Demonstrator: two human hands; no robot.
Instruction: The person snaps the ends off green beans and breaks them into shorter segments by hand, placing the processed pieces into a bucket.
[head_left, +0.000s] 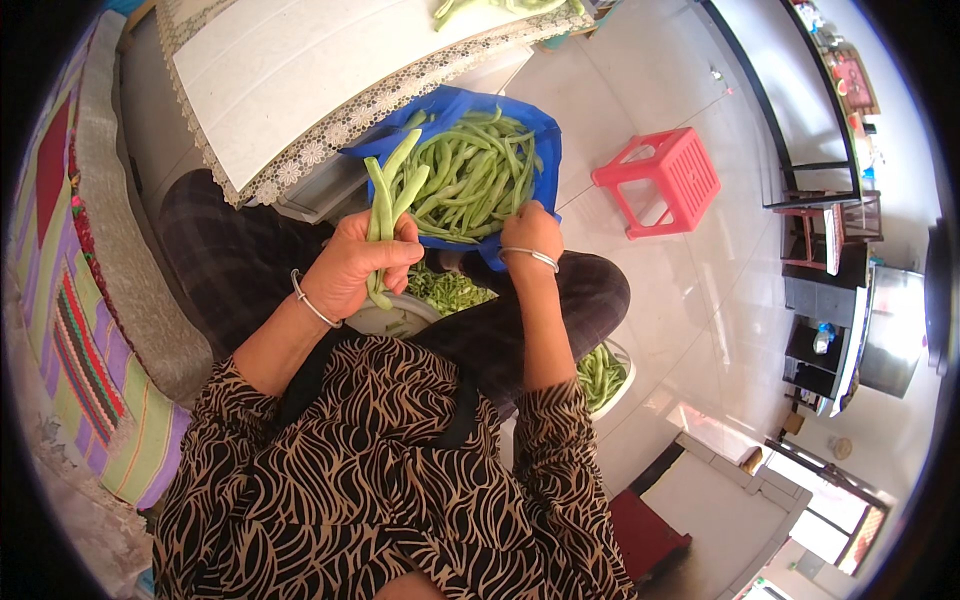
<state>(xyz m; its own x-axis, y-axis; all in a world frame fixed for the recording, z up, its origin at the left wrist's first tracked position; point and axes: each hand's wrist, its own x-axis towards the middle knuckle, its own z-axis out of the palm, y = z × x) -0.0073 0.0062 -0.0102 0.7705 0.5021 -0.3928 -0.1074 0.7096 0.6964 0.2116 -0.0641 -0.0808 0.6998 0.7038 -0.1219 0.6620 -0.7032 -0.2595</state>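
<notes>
My left hand (364, 259) holds a small bunch of flat green beans (384, 206), their tips pointing up past the thumb. At the near right rim of a blue bag (549, 142), my right hand (531, 234) is curled closed on the bag's edge; its fingertips are hidden. A large heap of green beans (472, 176) fills the bag. Below my hands, a pale basin (375, 319) sits between my legs, partly covered by my left arm. Beside it lies a pile of cut green bean pieces (454, 292).
A table with a lace-edged white cover (300, 82) stands ahead, bearing more beans (502, 9). To the right are a red plastic stool (664, 184) on the tiled floor and a white container (628, 379) of beans (600, 375). A sofa with a striped cover (82, 315) runs along the left.
</notes>
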